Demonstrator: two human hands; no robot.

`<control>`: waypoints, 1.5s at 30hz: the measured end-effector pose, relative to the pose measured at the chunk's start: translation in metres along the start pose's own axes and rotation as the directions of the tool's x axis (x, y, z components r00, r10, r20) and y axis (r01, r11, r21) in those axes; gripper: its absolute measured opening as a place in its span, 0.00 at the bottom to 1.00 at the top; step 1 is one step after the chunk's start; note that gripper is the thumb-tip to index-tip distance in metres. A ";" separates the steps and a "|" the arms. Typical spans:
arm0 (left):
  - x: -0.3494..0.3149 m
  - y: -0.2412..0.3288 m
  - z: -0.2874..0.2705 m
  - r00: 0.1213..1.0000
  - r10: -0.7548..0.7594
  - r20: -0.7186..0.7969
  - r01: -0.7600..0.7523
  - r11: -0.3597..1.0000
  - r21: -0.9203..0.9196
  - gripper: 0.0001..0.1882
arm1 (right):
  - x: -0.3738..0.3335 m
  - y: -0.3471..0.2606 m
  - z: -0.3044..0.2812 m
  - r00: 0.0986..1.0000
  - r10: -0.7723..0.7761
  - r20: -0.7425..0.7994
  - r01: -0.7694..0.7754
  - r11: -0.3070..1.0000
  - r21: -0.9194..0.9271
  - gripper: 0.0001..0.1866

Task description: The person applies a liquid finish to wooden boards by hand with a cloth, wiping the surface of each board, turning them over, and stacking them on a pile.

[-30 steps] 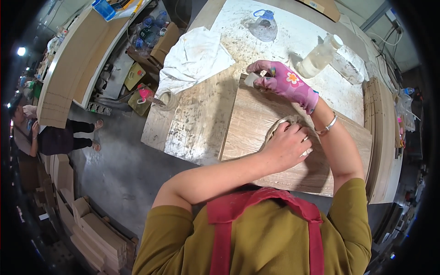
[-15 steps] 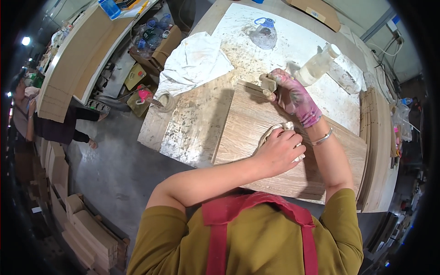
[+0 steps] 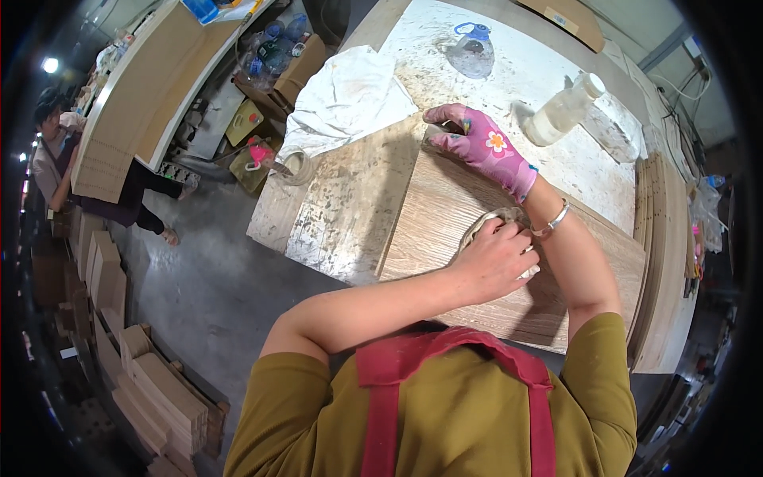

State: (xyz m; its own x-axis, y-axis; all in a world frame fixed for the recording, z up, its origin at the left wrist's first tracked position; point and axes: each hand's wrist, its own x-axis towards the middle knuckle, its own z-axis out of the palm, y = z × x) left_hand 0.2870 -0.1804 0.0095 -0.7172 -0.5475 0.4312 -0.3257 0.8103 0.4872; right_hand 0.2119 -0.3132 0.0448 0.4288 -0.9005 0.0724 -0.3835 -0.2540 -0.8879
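Note:
A wood-grain board (image 3: 429, 215) lies on the worktable in front of me. My bare left hand (image 3: 494, 258) is closed over a crumpled off-white rag (image 3: 507, 215) and presses it on the board. Past it, at the board's far left corner, is my right hand (image 3: 486, 149) in a pink glove with a flower on its back. Its fingers curl in toward the thumb, and their greyish tips hide whatever may be between them. A white cloth (image 3: 342, 95) is spread just beyond that hand, to the left.
On the stained worktable (image 3: 330, 230) stand a clear jug with a blue handle (image 3: 471, 52), a cloudy bottle (image 3: 560, 111) and a small jar (image 3: 296, 167). Stacked boards (image 3: 660, 254) line the right side. A person (image 3: 60, 159) is at the far left, near a shelf unit (image 3: 147, 95).
My right hand has moved left to the board's corner and turned so the glove's back shows. My left hand stays on the rag. The view has shifted slightly.

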 end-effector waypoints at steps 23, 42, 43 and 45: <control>0.003 0.000 -0.003 0.997 -0.031 0.077 0.032 0.999 -0.022 0.14 | -0.040 0.004 -0.039 0.995 -0.038 0.095 0.058 0.975 -0.214 0.15; 0.021 0.016 -0.003 0.990 -0.063 0.129 0.052 0.995 0.085 0.13 | -0.317 0.090 -0.267 0.966 0.181 -0.182 -0.232 0.921 -0.313 0.13; 0.021 0.017 -0.004 0.988 -0.071 0.136 0.059 0.994 0.091 0.13 | -0.333 0.092 -0.279 0.944 0.262 -0.198 -0.309 0.914 -0.264 0.13; 0.019 0.020 -0.002 0.987 -0.082 0.141 0.067 0.992 0.106 0.13 | -0.359 0.104 -0.297 0.886 0.404 -0.228 -0.435 0.895 -0.104 0.11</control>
State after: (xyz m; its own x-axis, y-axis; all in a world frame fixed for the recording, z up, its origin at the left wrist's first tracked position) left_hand 0.2682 -0.1754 0.0292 -0.7677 -0.5770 0.2788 -0.4367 0.7894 0.4314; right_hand -0.2248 -0.1213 0.0619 0.0385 -0.9808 -0.1909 -0.6145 0.1275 -0.7786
